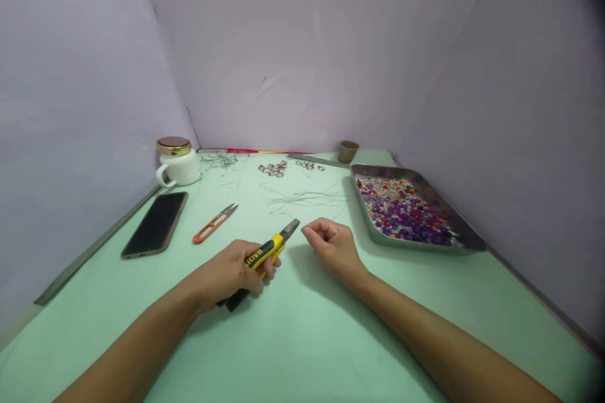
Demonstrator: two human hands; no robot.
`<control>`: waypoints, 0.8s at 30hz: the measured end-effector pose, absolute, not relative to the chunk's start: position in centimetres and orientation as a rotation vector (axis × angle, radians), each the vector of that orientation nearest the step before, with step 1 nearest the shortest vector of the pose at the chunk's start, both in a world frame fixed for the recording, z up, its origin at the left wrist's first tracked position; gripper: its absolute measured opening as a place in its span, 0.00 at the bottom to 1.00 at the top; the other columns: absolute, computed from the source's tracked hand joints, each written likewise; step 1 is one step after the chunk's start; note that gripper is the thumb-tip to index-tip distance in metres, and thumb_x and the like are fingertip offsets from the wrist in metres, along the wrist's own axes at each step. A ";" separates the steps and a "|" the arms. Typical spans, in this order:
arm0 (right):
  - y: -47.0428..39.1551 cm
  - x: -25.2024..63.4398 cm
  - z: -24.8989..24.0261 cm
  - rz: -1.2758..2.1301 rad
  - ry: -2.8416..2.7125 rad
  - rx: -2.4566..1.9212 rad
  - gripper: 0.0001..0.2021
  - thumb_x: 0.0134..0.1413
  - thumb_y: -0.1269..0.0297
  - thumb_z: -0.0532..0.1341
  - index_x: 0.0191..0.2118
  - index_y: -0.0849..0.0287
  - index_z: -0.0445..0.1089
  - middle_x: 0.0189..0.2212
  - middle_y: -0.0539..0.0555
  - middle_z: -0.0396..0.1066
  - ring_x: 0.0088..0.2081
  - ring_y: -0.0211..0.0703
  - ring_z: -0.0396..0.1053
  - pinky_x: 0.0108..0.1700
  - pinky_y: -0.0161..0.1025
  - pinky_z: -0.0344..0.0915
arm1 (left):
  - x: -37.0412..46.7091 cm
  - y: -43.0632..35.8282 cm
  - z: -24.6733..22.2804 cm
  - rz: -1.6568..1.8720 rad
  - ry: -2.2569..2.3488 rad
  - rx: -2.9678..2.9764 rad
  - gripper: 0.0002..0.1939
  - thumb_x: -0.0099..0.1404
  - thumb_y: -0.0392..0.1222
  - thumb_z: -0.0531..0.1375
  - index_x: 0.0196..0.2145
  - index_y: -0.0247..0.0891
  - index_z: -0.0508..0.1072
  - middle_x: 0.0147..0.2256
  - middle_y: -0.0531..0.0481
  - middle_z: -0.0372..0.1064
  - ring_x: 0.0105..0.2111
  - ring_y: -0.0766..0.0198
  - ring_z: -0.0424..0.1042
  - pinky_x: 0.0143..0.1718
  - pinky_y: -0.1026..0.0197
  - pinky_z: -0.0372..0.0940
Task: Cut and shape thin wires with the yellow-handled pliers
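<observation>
My left hand (236, 271) is wrapped round the yellow and black handles of a pair of pliers (265, 256), whose metal jaws point up and to the right. Just right of the jaw tips, my right hand (333, 245) is closed in a pinch, thumb against forefinger. Whatever may sit between those fingertips is too small to make out. Thin wires (307, 197) lie loose on the table beyond both hands. Farther back are small wire pieces with red and clear beads (273, 169), in two little groups.
At the right stands a metal tray (373, 230) of mixed beads. Orange thread snips (215, 225), a phone (155, 225) and a lidded white mug (182, 168) are on the left. Wire scraps (222, 160), a small brown cup (348, 151) and metal strips (319, 160) lie toward the back wall.
</observation>
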State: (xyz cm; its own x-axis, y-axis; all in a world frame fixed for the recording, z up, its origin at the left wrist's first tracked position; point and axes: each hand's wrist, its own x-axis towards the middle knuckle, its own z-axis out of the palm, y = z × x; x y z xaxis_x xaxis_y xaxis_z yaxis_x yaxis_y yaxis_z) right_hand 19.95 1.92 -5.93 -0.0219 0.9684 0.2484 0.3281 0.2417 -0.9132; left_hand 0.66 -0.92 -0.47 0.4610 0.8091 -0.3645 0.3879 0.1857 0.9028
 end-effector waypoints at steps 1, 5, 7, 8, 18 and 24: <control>1.9 20.0 -6.0 0.801 -1.558 -1.265 0.09 0.46 0.61 0.55 0.23 0.61 0.65 0.13 0.45 0.55 0.17 0.32 0.51 0.18 0.30 0.50 | 0.7 -0.9 -0.5 0.408 1.129 1.429 0.07 0.41 0.30 0.54 0.22 0.36 0.62 0.35 0.48 0.63 0.34 0.60 0.63 0.32 0.61 0.56; 1.8 20.1 -6.1 0.605 -1.681 -1.257 0.08 0.48 0.64 0.55 0.24 0.61 0.67 0.13 0.45 0.55 0.16 0.33 0.52 0.20 0.31 0.51 | 0.8 -1.1 -0.8 0.401 1.121 1.445 0.07 0.42 0.29 0.54 0.22 0.36 0.62 0.34 0.50 0.64 0.36 0.60 0.62 0.33 0.62 0.55; 1.7 20.3 -6.1 0.497 -1.742 -1.249 0.08 0.48 0.65 0.54 0.24 0.61 0.67 0.12 0.45 0.55 0.16 0.33 0.53 0.21 0.31 0.52 | 0.7 -1.2 -0.9 0.392 1.112 1.446 0.07 0.42 0.29 0.53 0.22 0.36 0.62 0.35 0.51 0.63 0.35 0.62 0.62 0.32 0.62 0.54; 1.7 20.3 -6.1 0.457 -1.767 -1.244 0.08 0.48 0.65 0.54 0.24 0.61 0.68 0.12 0.45 0.56 0.16 0.33 0.53 0.21 0.31 0.52 | 0.7 -1.2 -0.9 0.385 1.112 1.444 0.07 0.42 0.29 0.53 0.22 0.36 0.62 0.34 0.51 0.63 0.35 0.62 0.62 0.31 0.63 0.54; 1.9 20.3 -6.0 0.500 -1.796 -1.224 0.09 0.49 0.65 0.54 0.25 0.60 0.69 0.13 0.46 0.58 0.16 0.33 0.55 0.21 0.31 0.52 | 0.8 -1.3 -1.1 0.384 1.254 1.633 0.08 0.41 0.29 0.49 0.22 0.36 0.61 0.27 0.54 0.60 0.24 0.68 0.56 0.24 0.65 0.50; 2.4 20.7 -6.0 0.752 -1.758 -1.194 0.09 0.48 0.64 0.55 0.24 0.61 0.67 0.15 0.47 0.60 0.19 0.34 0.56 0.21 0.31 0.53 | 0.5 -0.9 -1.1 0.372 1.276 1.675 0.09 0.42 0.30 0.49 0.24 0.36 0.62 0.25 0.55 0.58 0.23 0.69 0.54 0.22 0.66 0.48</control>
State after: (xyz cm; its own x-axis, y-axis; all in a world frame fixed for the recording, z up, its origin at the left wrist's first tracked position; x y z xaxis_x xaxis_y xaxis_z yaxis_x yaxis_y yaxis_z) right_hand 20.67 2.37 -5.95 -0.1735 0.9325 0.3167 0.4153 0.3608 -0.8351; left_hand 0.48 -0.91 -1.14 0.4057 0.8655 -0.2938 0.5724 0.0100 0.8199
